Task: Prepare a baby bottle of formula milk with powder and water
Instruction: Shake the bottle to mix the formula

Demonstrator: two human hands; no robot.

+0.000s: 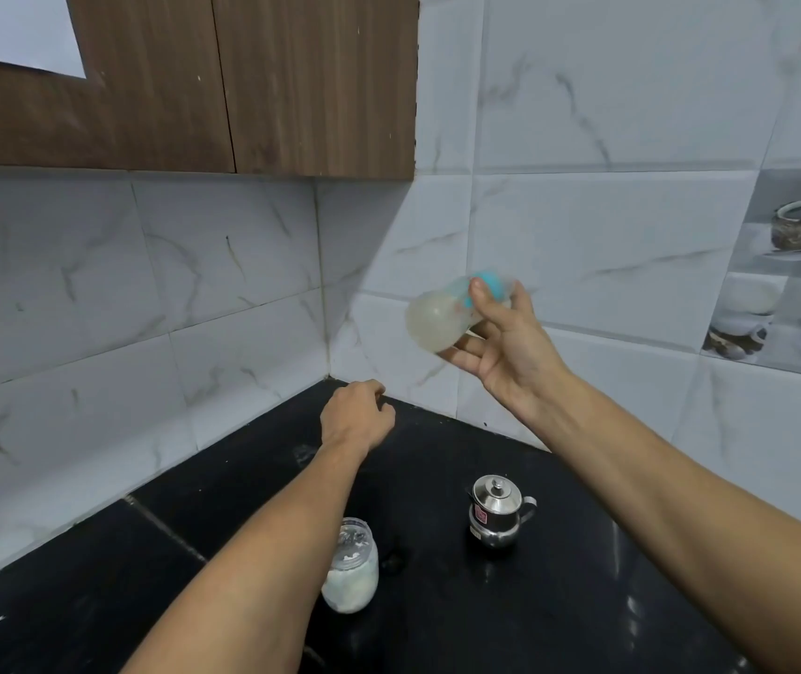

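so the right hand (505, 347) has the baby bottle (452, 313) up in the air over the back corner of the black desk (583, 600), tipped nearly on its side, base toward the camera and the teal cap end pointing at the tiled wall. It's motion-blurred, so I'd guess this is the shaking step. The fingers (479, 291) are clamped round the bottle, thumb up near the cap. The left hand (357, 418) is just hanging low over the desk, loosely curled, holding nothing as far as I can see.

Down on the desk the powder jar (351, 569) sits with its lid off, and the little steel kettle (496, 513) stands well apart to its right.

My two cents on shaking well: keep a finger pressing on the cap so it can't leak, swirl from the wrist, and check the bottom for clumps. Can't tell through the blur if it's mixed
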